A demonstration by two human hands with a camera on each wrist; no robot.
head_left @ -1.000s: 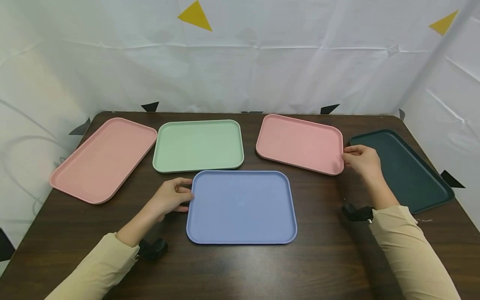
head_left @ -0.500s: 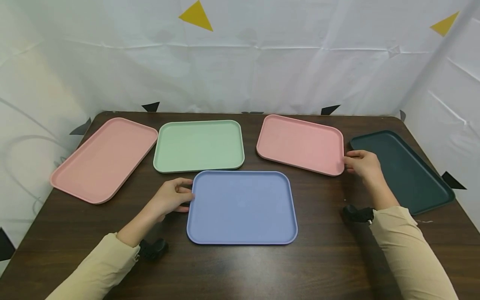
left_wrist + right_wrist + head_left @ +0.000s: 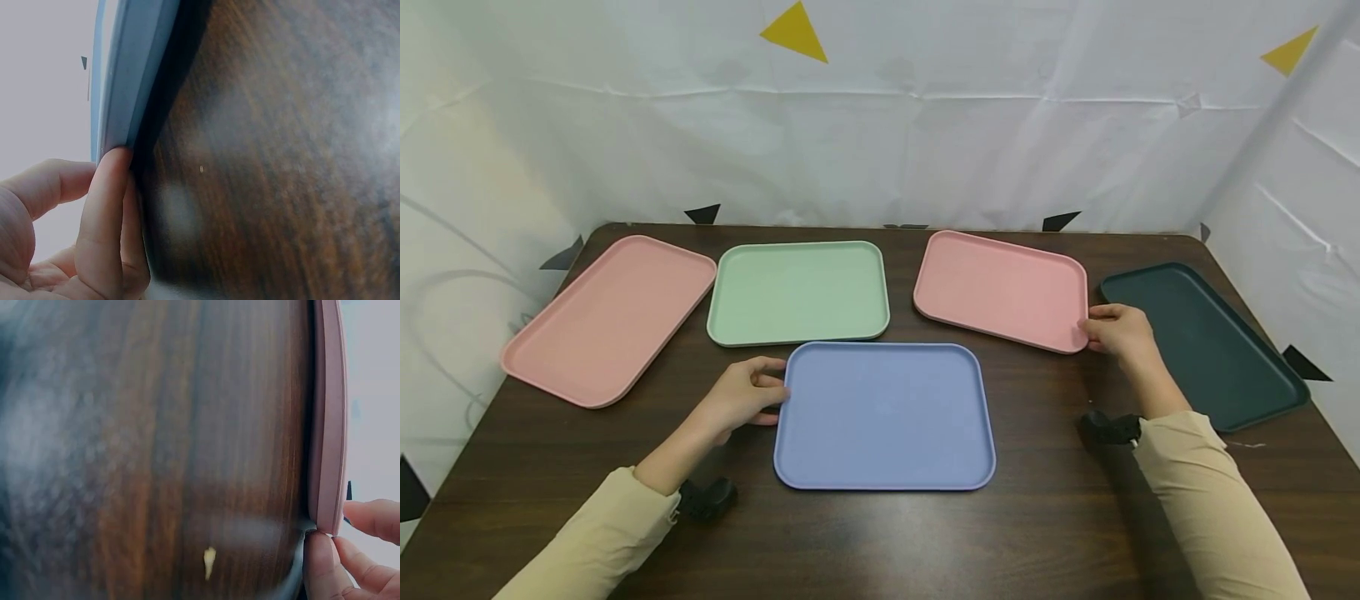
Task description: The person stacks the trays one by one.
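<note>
My left hand point(image 3: 741, 393) is at the left side of the blue tray point(image 3: 883, 417), which lies flat in the middle of the table. In the left wrist view the thumb meets the top of the blue rim point(image 3: 125, 81) and the fingers point(image 3: 103, 219) press its outer side, pinching it. At the back right, my right hand point(image 3: 1120, 337) pinches the right edge of a pink tray point(image 3: 1000, 287) near its front corner. The right wrist view shows the thumb at the top of the pink rim point(image 3: 331, 412) and fingertips point(image 3: 322, 553) against its underside.
A light green tray point(image 3: 797, 292) lies behind the blue one. Another pink tray point(image 3: 610, 321) sits slanted at the far left. Under the right forearm's far side lies a dark green tray point(image 3: 1210, 342). White sheeting point(image 3: 880, 150) surrounds the dark wooden table point(image 3: 880, 542).
My right hand has slid a little forward along the pink tray's right edge, and its thumb now overlaps the rim. The left hand and the trays look nearly unmoved.
</note>
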